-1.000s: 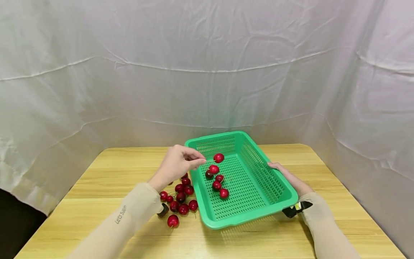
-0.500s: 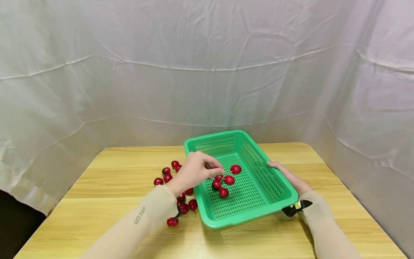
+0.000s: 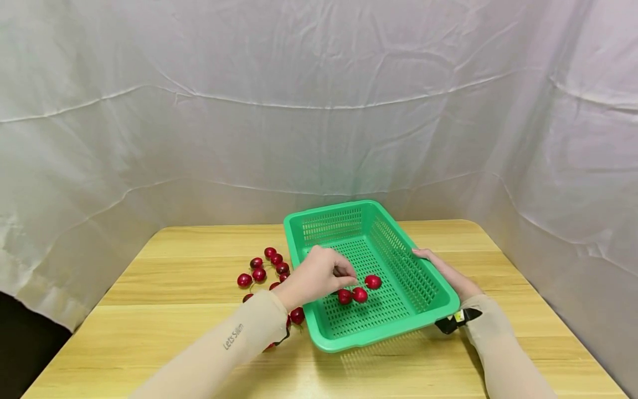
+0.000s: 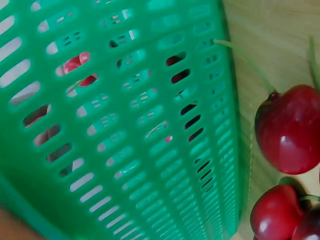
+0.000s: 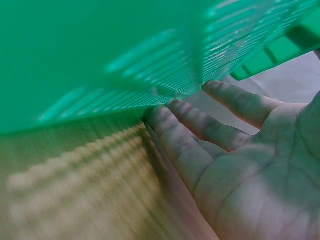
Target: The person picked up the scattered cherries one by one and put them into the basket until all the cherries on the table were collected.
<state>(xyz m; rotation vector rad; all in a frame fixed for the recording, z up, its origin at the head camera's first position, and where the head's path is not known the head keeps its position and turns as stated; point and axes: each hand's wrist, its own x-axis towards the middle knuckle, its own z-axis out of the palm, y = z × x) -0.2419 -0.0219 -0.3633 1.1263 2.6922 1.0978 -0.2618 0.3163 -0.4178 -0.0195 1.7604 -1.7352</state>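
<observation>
My left hand (image 3: 319, 275) reaches over the near-left side of a green plastic basket (image 3: 359, 339), thumb and fingertips together. It pinches the stems of two red cherries (image 3: 372, 282) low inside the basket. Another cherry (image 3: 344, 297) lies on the basket floor beside them; my hand hides others there. On the basket's right side, my right hand (image 3: 443, 271) holds the wall with the thumb at the rim. In the right wrist view its fingers (image 5: 180, 145) reach under the basket, which is tilted. The left wrist view looks through the slotted basket wall (image 4: 150, 170).
Several loose cherries (image 3: 258, 275) with stems lie on the wooden table (image 3: 149, 310) left of the basket, partly behind my left forearm. Two are near in the left wrist view, one dark red cherry (image 4: 292, 130) uppermost. A pale cloth (image 3: 319, 111) hangs around the table's back and sides.
My left hand has moved right and down into the basket, carrying the two cherries by their stems from over the left part toward the floor. My right hand and the basket have stayed put.
</observation>
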